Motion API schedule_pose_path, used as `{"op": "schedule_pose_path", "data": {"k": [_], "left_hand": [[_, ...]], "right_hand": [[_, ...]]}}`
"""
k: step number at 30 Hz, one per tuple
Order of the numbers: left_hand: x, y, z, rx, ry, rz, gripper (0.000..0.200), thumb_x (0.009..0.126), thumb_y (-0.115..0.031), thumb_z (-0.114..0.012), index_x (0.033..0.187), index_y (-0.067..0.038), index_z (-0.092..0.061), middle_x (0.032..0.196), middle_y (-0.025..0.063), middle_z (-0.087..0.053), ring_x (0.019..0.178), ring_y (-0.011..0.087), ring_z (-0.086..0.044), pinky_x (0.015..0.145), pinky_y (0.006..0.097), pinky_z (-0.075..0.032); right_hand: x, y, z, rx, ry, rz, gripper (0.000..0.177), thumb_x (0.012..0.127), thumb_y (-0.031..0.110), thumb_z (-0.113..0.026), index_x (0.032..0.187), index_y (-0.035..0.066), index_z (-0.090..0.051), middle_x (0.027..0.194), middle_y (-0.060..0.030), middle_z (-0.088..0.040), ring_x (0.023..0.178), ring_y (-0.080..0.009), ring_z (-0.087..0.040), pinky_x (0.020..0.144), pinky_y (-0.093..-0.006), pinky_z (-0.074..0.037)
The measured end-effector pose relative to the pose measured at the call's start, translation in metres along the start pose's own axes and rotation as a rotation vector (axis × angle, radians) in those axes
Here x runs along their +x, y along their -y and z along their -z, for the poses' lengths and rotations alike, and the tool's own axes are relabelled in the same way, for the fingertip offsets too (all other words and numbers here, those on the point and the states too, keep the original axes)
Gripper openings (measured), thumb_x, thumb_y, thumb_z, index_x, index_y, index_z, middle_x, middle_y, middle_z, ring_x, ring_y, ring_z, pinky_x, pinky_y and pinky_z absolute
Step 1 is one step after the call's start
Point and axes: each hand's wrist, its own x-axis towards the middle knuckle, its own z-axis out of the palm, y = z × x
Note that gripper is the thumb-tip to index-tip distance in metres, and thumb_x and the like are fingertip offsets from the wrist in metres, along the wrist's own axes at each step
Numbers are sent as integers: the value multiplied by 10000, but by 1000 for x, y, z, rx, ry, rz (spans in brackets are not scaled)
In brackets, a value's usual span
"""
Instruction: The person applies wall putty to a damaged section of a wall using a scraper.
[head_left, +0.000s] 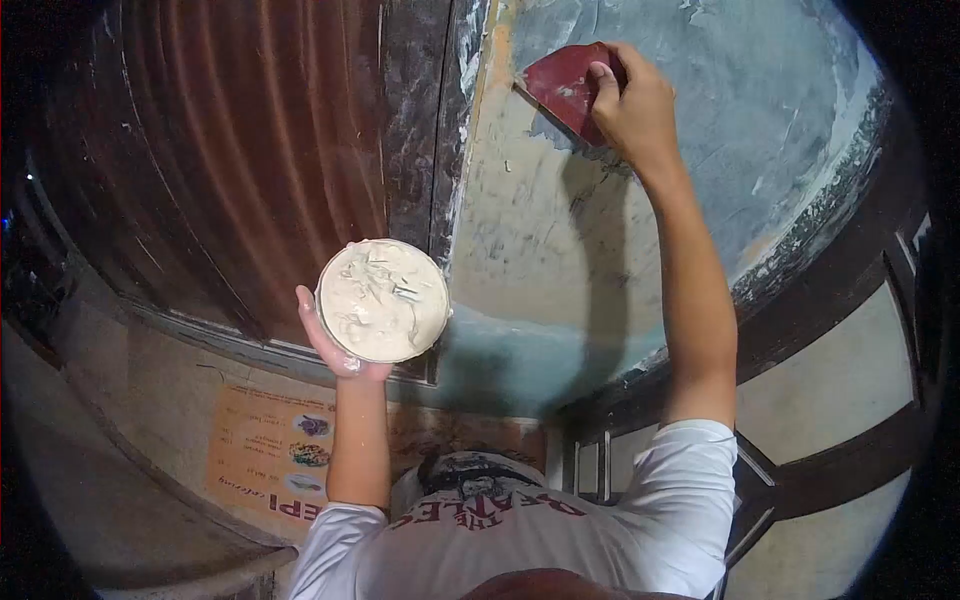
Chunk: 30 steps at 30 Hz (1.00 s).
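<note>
My left hand (335, 335) is wrapped round a round tub of cream-coloured putty (383, 300), held up in front of me with its open top facing the camera. The putty's surface is lumpy and streaked. High on the right, my right hand (640, 110) grips a dark red putty scraper (565, 85), with the thumb on its near face. The scraper's edge lies against the wall (690, 60), or very close to it. Patchy beige and grey-blue putty covers that wall, smooth in places and ragged in others.
Left of the wall stands a dark brown wooden door (250, 130) with a putty-smeared frame (450, 150). Below lies an orange printed sheet (265, 455) on the floor. Dark wooden framework with pale panels (840, 380) stands at the right.
</note>
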Motion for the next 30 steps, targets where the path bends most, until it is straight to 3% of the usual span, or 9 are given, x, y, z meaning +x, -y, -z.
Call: {"op": "schedule_pose_path", "data": {"k": [6, 11, 14, 16, 18, 22, 25, 28, 30], "left_hand": [[0, 0, 1, -19, -32, 27, 856, 973, -694, -429, 1459, 8, -489, 1482, 193, -527, 1340, 365, -521, 1125, 532, -428], [-4, -5, -3, 36, -47, 25, 840, 981, -681, -417, 1452, 9, -496, 1471, 179, -539, 1338, 355, -522, 1134, 508, -421], [-4, -10, -4, 71, -47, -7, 830, 987, -671, -413, 1445, 15, -501, 1460, 181, -546, 1333, 346, -528, 1131, 501, -427], [-3, -12, -3, 96, -62, -30, 855, 979, -683, -420, 1461, 21, -481, 1477, 198, -530, 1332, 363, -527, 1135, 517, -424], [-3, -13, 6, 63, -3, -16, 849, 982, -678, -417, 1455, 24, -485, 1471, 201, -533, 1326, 364, -533, 1130, 518, -431], [-4, -13, 0, 101, -42, -25, 804, 998, -655, -395, 1428, 12, -522, 1435, 177, -569, 1313, 330, -544, 1116, 495, -440], [-5, -13, -1, 83, -52, 3, 820, 985, -674, -408, 1424, 8, -527, 1431, 173, -571, 1312, 330, -544, 1114, 489, -439], [-4, -13, 0, 19, -6, 25, 847, 975, -675, -439, 1442, 30, -495, 1471, 197, -532, 1337, 360, -518, 1138, 522, -414], [-4, -13, 4, 36, -28, 12, 839, 976, -675, -438, 1432, 26, -507, 1466, 199, -536, 1333, 359, -523, 1129, 523, -426]], "right_hand": [[-34, 17, -11, -141, 305, 110, 236, 912, 113, -668, 1149, 114, -671, 1073, -90, -712, 1076, -288, -648, 883, -434, -341], [-9, -2, -9, -49, 47, 2, 200, 917, 137, -665, 1113, 106, -694, 1066, -95, -716, 1043, -300, -657, 872, -447, -352], [-12, -6, 2, 63, 59, 7, 181, 907, 132, -645, 1081, 109, -689, 1024, -87, -703, 1047, -279, -633, 881, -465, -320], [-29, 2, 6, -83, 216, 122, 216, 912, 120, -672, 1127, 105, -687, 1077, -91, -714, 1014, -290, -662, 870, -442, -352], [-35, -3, -2, -78, 232, 180, 221, 908, 109, -673, 1129, 109, -686, 1076, -89, -712, 1010, -285, -660, 868, -437, -349], [-14, -6, -1, -91, 89, 23, 197, 906, 117, -666, 1095, 70, -693, 1026, -130, -728, 990, -329, -678, 882, -449, -404], [-4, -15, 7, 2, 65, -41, 201, 915, 131, -636, 1106, 98, -685, 1028, -100, -714, 1013, -310, -655, 864, -446, -330], [-18, -8, 7, 65, 98, 44, 200, 903, 118, -649, 1098, 89, -685, 1040, -100, -714, 1022, -306, -653, 871, -445, -329], [-35, 0, 0, -117, 186, 171, 181, 912, 114, -672, 1079, 47, -686, 988, -139, -727, 942, -330, -688, 882, -421, -397]]}}
